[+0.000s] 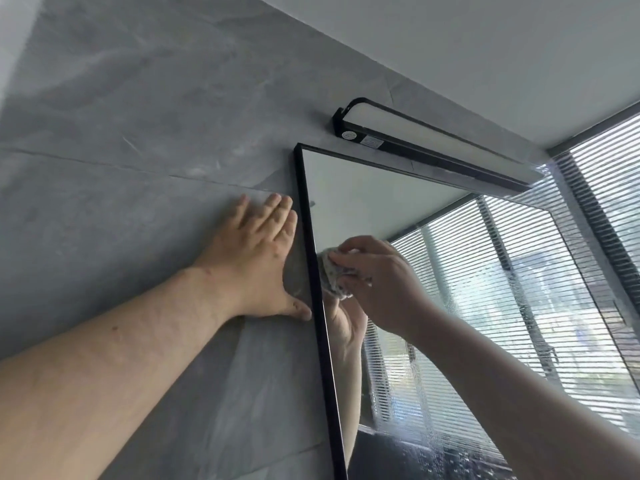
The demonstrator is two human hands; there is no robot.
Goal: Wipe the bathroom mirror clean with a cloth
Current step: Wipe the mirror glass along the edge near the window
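Pressing cloth (pixel 333 276) on upright mirror (pixel 349 199), right hand (pixel 377 282) gripping

cloth (pixel 334 275) mostly hidden under right hand (pixel 377 282)

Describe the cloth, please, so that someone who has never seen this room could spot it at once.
Find the black-framed mirror on the grey tiled wall, under the black light bar. Near its left edge, the right hand presses a small crumpled cloth against the glass. It is pale and speckled, the only soft thing there.
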